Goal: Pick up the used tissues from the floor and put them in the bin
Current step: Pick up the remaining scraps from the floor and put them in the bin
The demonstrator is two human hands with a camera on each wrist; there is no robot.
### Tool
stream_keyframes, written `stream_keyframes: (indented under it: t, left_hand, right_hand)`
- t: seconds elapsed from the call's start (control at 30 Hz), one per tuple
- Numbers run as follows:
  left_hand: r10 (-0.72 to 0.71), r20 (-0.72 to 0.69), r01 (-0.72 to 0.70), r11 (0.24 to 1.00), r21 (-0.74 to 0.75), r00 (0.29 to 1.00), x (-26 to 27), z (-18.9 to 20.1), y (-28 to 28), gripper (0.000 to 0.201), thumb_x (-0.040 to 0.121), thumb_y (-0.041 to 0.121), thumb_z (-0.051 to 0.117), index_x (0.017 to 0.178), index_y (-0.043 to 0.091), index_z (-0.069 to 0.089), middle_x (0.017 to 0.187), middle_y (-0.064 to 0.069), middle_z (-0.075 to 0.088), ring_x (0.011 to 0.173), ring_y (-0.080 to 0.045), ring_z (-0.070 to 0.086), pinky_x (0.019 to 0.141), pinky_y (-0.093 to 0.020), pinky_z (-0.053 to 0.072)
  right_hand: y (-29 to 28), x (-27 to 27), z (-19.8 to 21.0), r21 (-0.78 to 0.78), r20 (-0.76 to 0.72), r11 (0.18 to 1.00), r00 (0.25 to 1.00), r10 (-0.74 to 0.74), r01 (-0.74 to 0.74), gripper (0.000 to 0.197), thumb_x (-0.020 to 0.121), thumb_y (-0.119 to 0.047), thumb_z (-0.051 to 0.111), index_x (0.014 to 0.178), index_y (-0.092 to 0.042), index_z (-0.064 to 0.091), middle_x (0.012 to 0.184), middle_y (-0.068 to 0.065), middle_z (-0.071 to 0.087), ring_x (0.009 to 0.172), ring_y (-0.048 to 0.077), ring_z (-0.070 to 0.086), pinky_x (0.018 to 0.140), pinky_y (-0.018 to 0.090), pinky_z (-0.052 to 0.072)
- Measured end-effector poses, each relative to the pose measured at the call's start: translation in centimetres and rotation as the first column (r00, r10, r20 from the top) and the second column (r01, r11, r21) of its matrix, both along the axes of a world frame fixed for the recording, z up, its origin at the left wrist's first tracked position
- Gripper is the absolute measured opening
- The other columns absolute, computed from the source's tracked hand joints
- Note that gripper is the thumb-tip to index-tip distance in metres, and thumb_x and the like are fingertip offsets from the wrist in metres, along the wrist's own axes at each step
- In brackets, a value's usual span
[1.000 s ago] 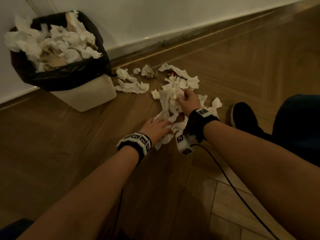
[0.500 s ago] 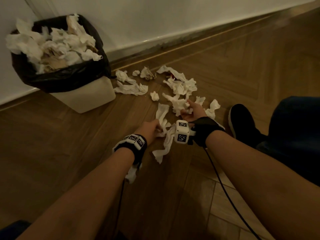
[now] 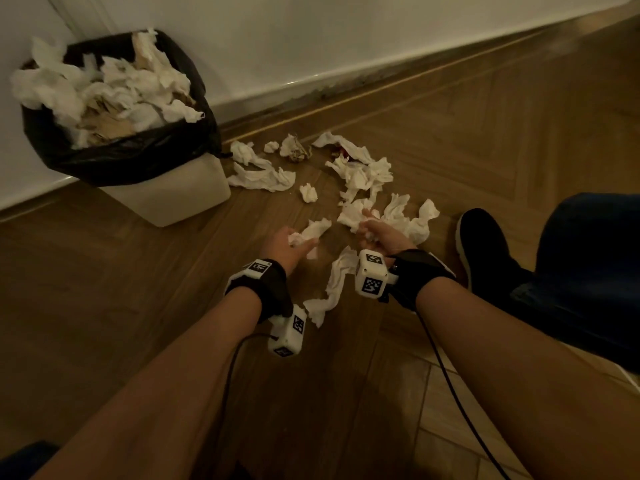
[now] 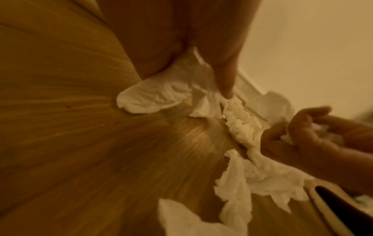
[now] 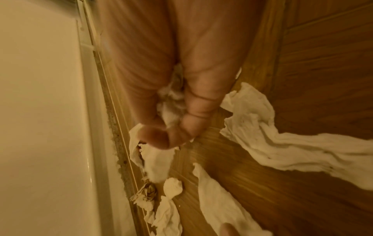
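hands have pulled back from the pile since a second ago. left hand (image 3: pixel 289 249) now grips a tissue (image 3: pixel 313 230); right hand (image 3: pixel 379 235) clutches a wad (image 5: pixel 171 108). loose tissues (image 3: pixel 363 174) remain on floor, beside the heaped bin (image 3: pixel 166 202); transfer follows.

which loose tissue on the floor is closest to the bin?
The long crumpled tissue lying right beside the bin, at its white base. The other loose pieces sit further out, toward the baseboard or nearer the hands.
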State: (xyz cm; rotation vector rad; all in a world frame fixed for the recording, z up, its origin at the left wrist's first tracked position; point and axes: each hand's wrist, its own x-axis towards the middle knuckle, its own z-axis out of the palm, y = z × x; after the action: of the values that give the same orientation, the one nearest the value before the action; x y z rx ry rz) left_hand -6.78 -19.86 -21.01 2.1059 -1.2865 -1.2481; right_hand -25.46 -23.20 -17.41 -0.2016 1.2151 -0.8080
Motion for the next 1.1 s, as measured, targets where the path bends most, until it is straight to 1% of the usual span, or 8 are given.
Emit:
stream_keyframes:
  t: [0.1, 0.2, 0.33, 0.57, 0.7, 0.9, 1.0, 1.1]
  left_hand:
    - [-0.184, 0.323, 0.19, 0.982, 0.012, 0.928, 0.1, 0.2, 0.1, 0.023, 0.094, 0.02, 0.051, 0.105, 0.005, 0.063, 0.107, -0.012, 0.062, 0.098, -0.028, 0.059, 0.072, -0.026, 0.037]
    - [-0.167, 0.293, 0.215, 0.966, -0.141, 0.941, 0.2, -0.8, 0.9, 0.034, 0.086, -0.009, 0.045, 0.107, 0.012, 0.061, 0.13, -0.015, 0.04, 0.114, -0.031, 0.048, 0.089, -0.026, 0.036]
    - [-0.23, 0.215, 0.279, 0.93, -0.238, 0.949, 0.4, -1.0, 1.8, 0.054, 0.079, -0.017, 0.042, 0.111, 0.021, 0.063, 0.138, -0.005, 0.033, 0.123, -0.021, 0.037, 0.097, -0.02, 0.027]
    - [-0.116, 0.312, 0.155, 0.982, -0.104, 0.943, 1.1, -0.6, 1.2, 0.019, 0.091, 0.019, 0.048, 0.101, 0.018, 0.064, 0.118, -0.011, 0.049, 0.107, -0.029, 0.051, 0.087, -0.033, 0.043]
    - [-0.107, 0.428, 0.151, 0.986, -0.071, 0.897, 1.0, -0.3, 1.3, 0.026, 0.088, 0.021, 0.048, 0.114, 0.024, 0.051, 0.126, -0.006, 0.041, 0.12, -0.027, 0.037, 0.098, -0.042, 0.029]
    - [-0.039, 0.318, 0.085, 0.987, -0.134, 0.947, 1.8, 2.6, 0.6, 0.041, 0.081, -0.013, 0.049, 0.114, 0.01, 0.05, 0.131, -0.014, 0.035, 0.116, -0.031, 0.043, 0.097, -0.033, 0.036]
    - [0.037, 0.222, 0.01, 0.978, -0.209, 0.974, 2.1, 5.6, 0.6, 0.036, 0.084, -0.013, 0.047, 0.112, 0.007, 0.055, 0.132, -0.016, 0.037, 0.113, -0.029, 0.051, 0.097, -0.029, 0.038]
    - [0.144, -0.008, -0.141, 0.957, -0.255, 0.99, 2.1, 9.0, 1.0, 0.035, 0.085, -0.014, 0.034, 0.097, 0.012, 0.054, 0.115, -0.014, 0.049, 0.087, -0.025, 0.062, 0.069, -0.034, 0.053]
  right_hand:
    - [0.2, 0.3, 0.0, 0.103, 0.155, 0.986, 0.977, -0.144, 0.129, 0.038, 0.089, -0.007, 0.059, 0.126, -0.008, 0.048, 0.093, 0.015, 0.059, 0.073, 0.014, 0.062, 0.054, 0.016, 0.054]
    - [0.5, 0.3, 0.1, 0.152, 0.2, 0.97, 0.955, -0.217, 0.189, 0.043, 0.078, -0.005, 0.072, 0.118, -0.007, 0.054, 0.115, 0.022, 0.057, 0.085, 0.024, 0.069, 0.064, 0.027, 0.06]
    - [0.7, 0.6, -0.1, 0.086, 0.099, 0.99, 0.988, -0.119, 0.11, 0.016, 0.095, -0.004, 0.048, 0.103, -0.015, 0.056, 0.08, 0.008, 0.055, 0.037, 0.007, 0.048, 0.039, 0.014, 0.043]
    - [1.1, 0.9, -0.1, 0.065, 0.208, 0.991, 0.969, -0.131, 0.12, 0.011, 0.073, -0.002, 0.039, 0.075, -0.011, 0.045, 0.061, 0.003, 0.042, 0.049, 0.014, 0.033, 0.052, 0.022, 0.023]
    - [1.5, 1.1, 1.0, 0.048, 0.189, 0.994, 0.976, -0.107, 0.1, 0.024, 0.058, -0.007, 0.035, 0.078, -0.015, 0.045, 0.075, 0.004, 0.043, 0.057, 0.02, 0.037, 0.055, 0.027, 0.027]
    - [1.3, 2.2, 1.9, 0.011, 0.138, 0.998, 0.988, -0.067, 0.066, 0.039, 0.092, 0.012, 0.018, 0.088, -0.013, 0.048, 0.089, 0.009, 0.048, 0.07, 0.019, 0.044, 0.061, 0.025, 0.039]
    - [1.4, 2.7, 3.5, -0.075, 0.189, 0.993, 0.979, -0.08, 0.096, 0.034, 0.097, 0.01, 0.028, 0.123, 0.002, 0.048, 0.118, 0.018, 0.052, 0.078, 0.023, 0.055, 0.08, 0.026, 0.051]
    - [1.5, 3.0, 5.9, -0.127, 0.215, 0.986, 0.974, -0.075, 0.104, 0.041, 0.099, 0.0, 0.037, 0.139, 0.002, 0.035, 0.138, 0.024, 0.044, 0.07, 0.024, 0.068, 0.062, 0.023, 0.058]
